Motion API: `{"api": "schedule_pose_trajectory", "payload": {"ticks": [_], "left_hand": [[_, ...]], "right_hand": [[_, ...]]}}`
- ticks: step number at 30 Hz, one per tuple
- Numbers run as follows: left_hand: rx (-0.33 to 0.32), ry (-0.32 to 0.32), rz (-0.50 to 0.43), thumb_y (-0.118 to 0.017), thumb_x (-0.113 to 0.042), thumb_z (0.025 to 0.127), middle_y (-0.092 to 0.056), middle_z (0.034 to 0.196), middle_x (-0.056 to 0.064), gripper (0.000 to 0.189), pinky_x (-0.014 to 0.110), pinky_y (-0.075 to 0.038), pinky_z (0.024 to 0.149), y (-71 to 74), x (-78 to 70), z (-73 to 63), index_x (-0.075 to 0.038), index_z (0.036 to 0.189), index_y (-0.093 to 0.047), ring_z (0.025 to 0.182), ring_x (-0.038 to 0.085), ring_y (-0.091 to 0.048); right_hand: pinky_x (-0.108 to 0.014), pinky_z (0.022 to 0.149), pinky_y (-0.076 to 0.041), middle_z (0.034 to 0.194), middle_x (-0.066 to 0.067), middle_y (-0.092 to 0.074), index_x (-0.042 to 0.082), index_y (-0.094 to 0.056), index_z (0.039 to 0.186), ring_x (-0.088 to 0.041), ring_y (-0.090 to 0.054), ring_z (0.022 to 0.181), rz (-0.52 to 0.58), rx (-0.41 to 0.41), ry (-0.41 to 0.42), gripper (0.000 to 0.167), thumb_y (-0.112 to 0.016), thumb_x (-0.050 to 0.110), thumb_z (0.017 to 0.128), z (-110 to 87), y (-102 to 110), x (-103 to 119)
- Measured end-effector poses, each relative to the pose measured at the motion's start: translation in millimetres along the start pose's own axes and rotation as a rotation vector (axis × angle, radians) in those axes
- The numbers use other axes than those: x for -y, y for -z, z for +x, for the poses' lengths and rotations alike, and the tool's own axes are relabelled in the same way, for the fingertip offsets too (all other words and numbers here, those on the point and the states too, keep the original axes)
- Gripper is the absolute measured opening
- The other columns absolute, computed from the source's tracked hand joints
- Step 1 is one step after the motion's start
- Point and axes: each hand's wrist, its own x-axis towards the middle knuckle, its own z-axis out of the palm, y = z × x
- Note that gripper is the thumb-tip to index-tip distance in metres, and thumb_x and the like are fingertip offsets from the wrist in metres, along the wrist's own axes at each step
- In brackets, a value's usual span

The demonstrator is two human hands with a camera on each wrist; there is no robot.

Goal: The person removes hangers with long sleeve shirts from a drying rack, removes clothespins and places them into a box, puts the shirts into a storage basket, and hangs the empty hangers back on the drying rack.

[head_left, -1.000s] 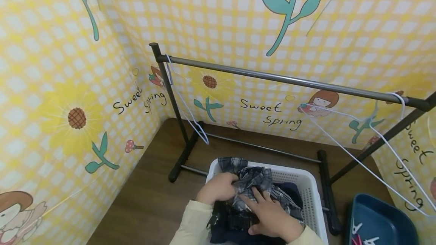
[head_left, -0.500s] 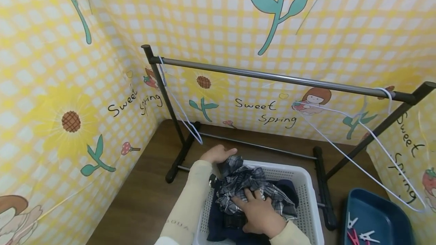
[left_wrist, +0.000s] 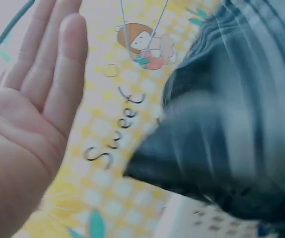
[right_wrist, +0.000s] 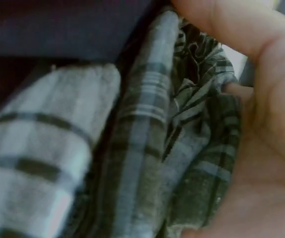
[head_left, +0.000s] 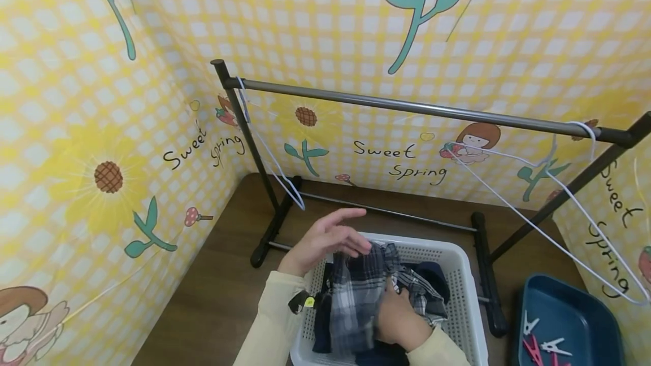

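Observation:
A dark grey and white plaid shirt (head_left: 356, 304) lies bunched on top of dark clothes in a white laundry basket (head_left: 460, 275). One part of it hangs lifted and blurred. My right hand (head_left: 402, 315) grips the shirt's folds, its fingertips hidden in the cloth; the right wrist view has the gathered plaid fabric (right_wrist: 137, 129) beside the palm. Just above the basket's far left corner is my left hand (head_left: 325, 239), fingers extended. In the left wrist view its palm (left_wrist: 28, 124) faces the camera, apart from the blurred shirt (left_wrist: 232, 114).
Behind the basket stands a metal clothes rack (head_left: 407, 105). White wire hangers hang at both its ends, a left hanger (head_left: 277, 165) and a right hanger (head_left: 513, 208). A blue tub (head_left: 574, 321) with white and red clothespins (head_left: 554, 347) sits at right on the wooden floor (head_left: 203, 298).
My left hand has left the shirt's far left corner and risen with its fingers extended. The shirt's left part has flipped toward the near side. My right hand's fingers have sunk into the folds.

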Motion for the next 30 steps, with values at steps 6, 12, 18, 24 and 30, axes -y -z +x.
{"api": "schedule_pose_trajectory", "payload": {"ticks": [6, 12, 18, 24, 30], "left_hand": [[-0.023, 0.045, 0.233, -0.050, -0.014, 0.107, -0.072, 0.099, 0.020, 0.032, 0.049, -0.057, 0.077, -11.4, -29.9, -11.0, 0.004, 0.132, -0.056, 0.090, 0.031, -0.071], [-0.047, 0.254, 0.582, -0.059, -0.014, 0.103, -0.060, 0.136, 0.012, 0.038, 0.050, -0.046, 0.100, -28.5, -40.9, -13.7, -0.007, 0.140, -0.055, 0.127, 0.028, -0.055], [0.118, 0.670, 0.911, -0.071, -0.017, 0.095, -0.004, 0.167, 0.013, 0.083, 0.055, -0.022, 0.116, -45.7, -4.9, -1.7, -0.031, 0.161, -0.024, 0.152, 0.030, -0.003], [0.174, 0.826, 1.085, -0.088, -0.033, 0.079, -0.007, 0.166, 0.020, 0.113, 0.052, -0.039, 0.107, -65.8, 36.6, 4.7, -0.041, 0.161, -0.011, 0.150, 0.038, -0.016], [0.211, 0.892, 1.210, -0.093, -0.052, 0.065, -0.023, 0.161, 0.024, 0.127, 0.050, -0.047, 0.098, -71.3, 59.2, 3.3, -0.035, 0.162, -0.013, 0.144, 0.041, -0.031]], "right_hand": [[-0.070, 0.096, -0.035, 0.139, -0.019, -0.055, 0.005, -0.075, 0.114, -0.048, -0.034, 0.137, -0.255, 0.035, 0.057, 0.034, -0.072, 0.010, 0.080, -29.2, 59, 62], [-0.074, 0.096, -0.033, 0.150, -0.027, -0.042, 0.005, -0.067, 0.131, -0.056, -0.029, 0.139, -0.123, -0.015, 0.135, 0.045, -0.073, 0.020, 0.089, -45.8, 81, 72], [-0.076, 0.096, -0.032, 0.151, -0.028, -0.040, 0.005, -0.067, 0.127, -0.052, -0.033, 0.139, -0.092, 0.020, 0.161, 0.048, -0.077, 0.032, 0.089, -64.3, 105, 76], [-0.065, 0.098, -0.041, 0.135, -0.018, -0.060, 0.008, -0.067, 0.129, -0.040, -0.055, 0.125, 0.075, -0.067, 0.183, 0.040, -0.072, 0.027, 0.094, -87.4, 129, 56], [-0.065, 0.094, -0.043, 0.142, -0.023, -0.051, 0.012, -0.058, 0.141, -0.047, -0.050, 0.127, 0.126, -0.096, -0.005, 0.058, -0.077, 0.033, 0.090, -96.6, 133, 25]]}}
